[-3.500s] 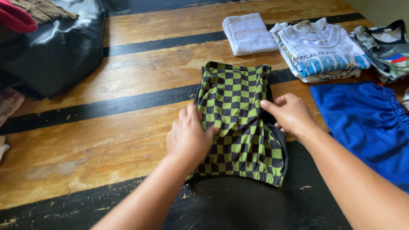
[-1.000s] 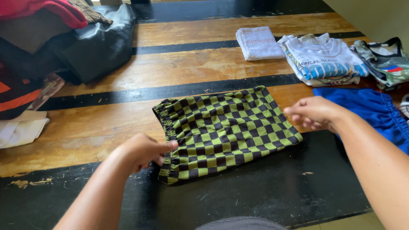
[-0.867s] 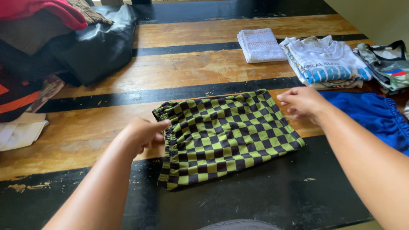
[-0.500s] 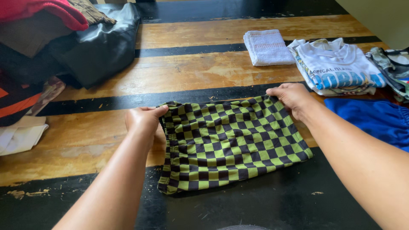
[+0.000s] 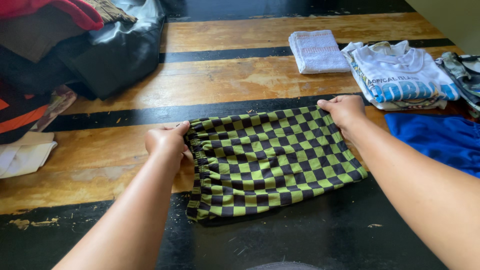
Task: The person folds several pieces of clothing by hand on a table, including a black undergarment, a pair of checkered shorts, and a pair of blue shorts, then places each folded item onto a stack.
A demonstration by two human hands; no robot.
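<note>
A: Surroundings, largest first?
B: Striped wooden floor [image 5: 240, 80]; black bag [image 5: 117, 52] far left; blue cloth [image 5: 440, 142], printed shirt [image 5: 402, 75], white towel [image 5: 315, 50] right.
A: Checkered shorts [image 5: 270, 162]?
B: Flat mid-floor, unobstructed. Left hand [image 5: 167, 142] grip pinches waistband; right hand [image 5: 345, 110] pinches far corner.

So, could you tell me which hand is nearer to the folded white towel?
Right. The right hand grips the checked shorts' far corner, just below the towel; the left hand is farther away.
</note>
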